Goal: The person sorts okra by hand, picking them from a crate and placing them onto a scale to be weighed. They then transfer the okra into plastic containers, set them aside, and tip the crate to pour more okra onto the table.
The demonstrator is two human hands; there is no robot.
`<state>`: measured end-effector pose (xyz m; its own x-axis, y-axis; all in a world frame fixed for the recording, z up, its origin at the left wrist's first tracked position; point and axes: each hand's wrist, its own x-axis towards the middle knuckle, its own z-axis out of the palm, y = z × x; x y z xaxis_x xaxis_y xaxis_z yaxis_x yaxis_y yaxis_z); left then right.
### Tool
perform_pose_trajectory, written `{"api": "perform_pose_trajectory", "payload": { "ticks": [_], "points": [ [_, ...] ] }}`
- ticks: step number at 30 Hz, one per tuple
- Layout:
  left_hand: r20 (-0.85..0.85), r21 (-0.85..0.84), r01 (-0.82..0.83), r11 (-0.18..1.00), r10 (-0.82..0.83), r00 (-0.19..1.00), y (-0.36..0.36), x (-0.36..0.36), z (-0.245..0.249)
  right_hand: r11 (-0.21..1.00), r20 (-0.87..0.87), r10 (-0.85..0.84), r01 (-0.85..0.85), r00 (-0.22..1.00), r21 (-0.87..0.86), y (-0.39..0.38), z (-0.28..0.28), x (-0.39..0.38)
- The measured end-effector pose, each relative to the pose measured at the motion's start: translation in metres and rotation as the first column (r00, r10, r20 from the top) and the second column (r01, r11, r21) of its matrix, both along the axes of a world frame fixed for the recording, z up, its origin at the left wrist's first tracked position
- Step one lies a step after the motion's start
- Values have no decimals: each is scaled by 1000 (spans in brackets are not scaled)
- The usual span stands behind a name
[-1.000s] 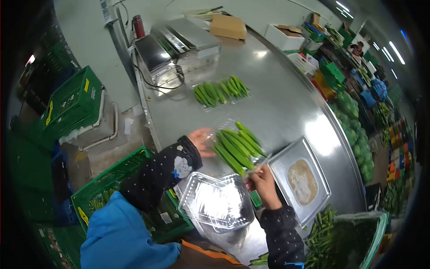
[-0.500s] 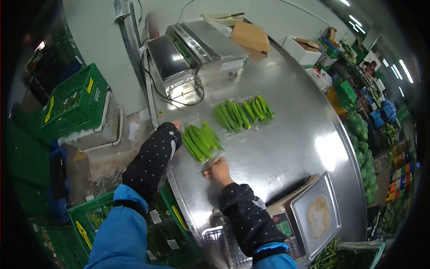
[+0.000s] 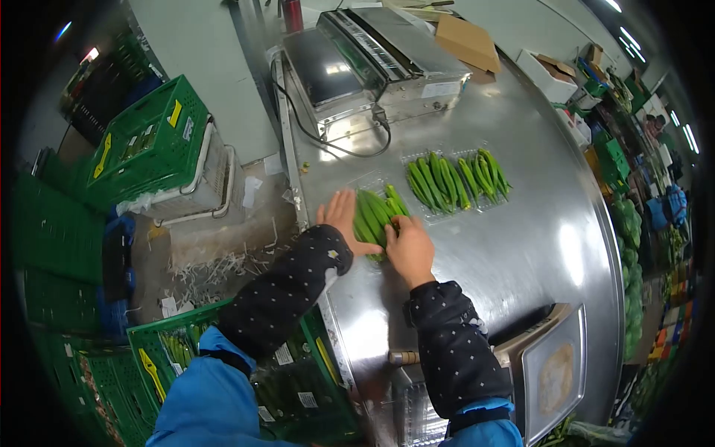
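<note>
A clear plastic tray of green okra [image 3: 376, 211] lies on the steel table [image 3: 491, 246] near its left edge. My left hand [image 3: 341, 217] rests flat against the tray's left side, fingers spread. My right hand [image 3: 409, 248] lies on the tray's right end, touching the okra pods. Neither hand is closed around anything. Two more trays of okra [image 3: 456, 179] lie side by side just beyond, to the right.
A steel wrapping machine [image 3: 372, 63] with a black cable stands at the back, a cardboard box [image 3: 465, 43] behind it. A scale with a steel pan [image 3: 551, 376] sits at the near right. Green crates [image 3: 145, 145] stand on the floor to the left.
The okra tray has been slid away from the scale toward the two other trays. Both hands have come onto it, the right hand moving from the table onto the pods.
</note>
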<state>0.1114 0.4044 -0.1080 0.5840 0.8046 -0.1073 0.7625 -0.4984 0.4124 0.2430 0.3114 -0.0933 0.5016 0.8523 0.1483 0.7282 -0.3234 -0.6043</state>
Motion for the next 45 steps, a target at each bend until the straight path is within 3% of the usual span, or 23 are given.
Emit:
{"api": "perform_pose_trajectory", "payload": {
  "ticks": [1,4,11,13,14,16,18,20,22,24,26,28,30,33,35,36,37,38,39,40,42,43,45],
  "points": [
    [-19,-12,6,1000,-7,1000,-2,3,-3,998,95,12,-7,995,-61,5,-1,-2],
    [-3,-44,-5,999,5,1000,-6,5,-12,995,131,-13,26,991,-98,15,-2,-8],
    [125,-44,-1,999,7,992,-5,3,-25,989,45,41,-34,998,-146,21,-1,-8],
    [130,-25,7,1000,-4,991,-4,3,-22,996,11,69,-70,998,51,21,-5,-3],
    [121,-36,-2,999,6,993,-5,3,-22,996,12,71,-71,997,49,21,-6,0],
    [110,-52,-8,999,14,994,-10,3,-16,993,192,104,-114,976,39,19,-3,4],
    [206,38,1,999,-8,978,-21,1,-11,986,198,138,-154,970,68,16,-5,10],
    [181,30,-22,999,16,983,-45,6,-9,975,206,173,-197,963,102,12,-7,15],
    [161,25,-53,998,48,986,-52,9,-14,981,-96,130,-114,987,157,5,-5,21],
    [278,35,-81,996,68,958,-50,15,-36,973,-2,136,-133,991,188,-12,6,34],
    [344,61,-60,996,35,938,-38,17,-45,986,-193,112,-85,975,143,-33,25,46],
    [215,66,-45,997,30,976,-29,19,-44,982,-238,131,-93,962,162,-62,47,52],
    [227,41,-23,999,13,974,-26,19,-34,992,-298,89,-59,950,110,-98,66,53],
    [-33,-64,64,996,-66,997,-33,15,12,999,-336,-4,15,942,29,-163,95,43],
    [63,-54,138,989,-134,989,-10,19,13,995,-348,-97,98,933,-15,-215,85,46],
    [154,-40,196,980,-188,970,3,24,11,980,-300,-176,137,938,-146,-233,91,42],
    [139,126,239,963,-255,957,16,35,4,983,-306,-163,128,938,-134,-254,85,41],
    [-62,349,340,873,-340,938,28,44,6,963,-347,-247,190,905,-190,-271,76,41],
    [-253,436,473,765,-400,881,42,50,11,960,-437,-279,242,855,-140,-278,86,28],
    [-250,439,476,762,-406,879,53,60,17,949,-524,-303,300,796,-92,-282,97,12],
    [-601,61,515,855,-381,703,65,80,29,948,-534,-308,300,788,-105,-303,98,-4],
    [-599,63,527,847,-391,699,68,85,27,946,-405,-324,284,855,-157,-306,106,-13],
    [-531,147,617,773,-465,709,76,85,12,950,-385,-304,247,871,-192,-323,106,-21]
  ]
}}
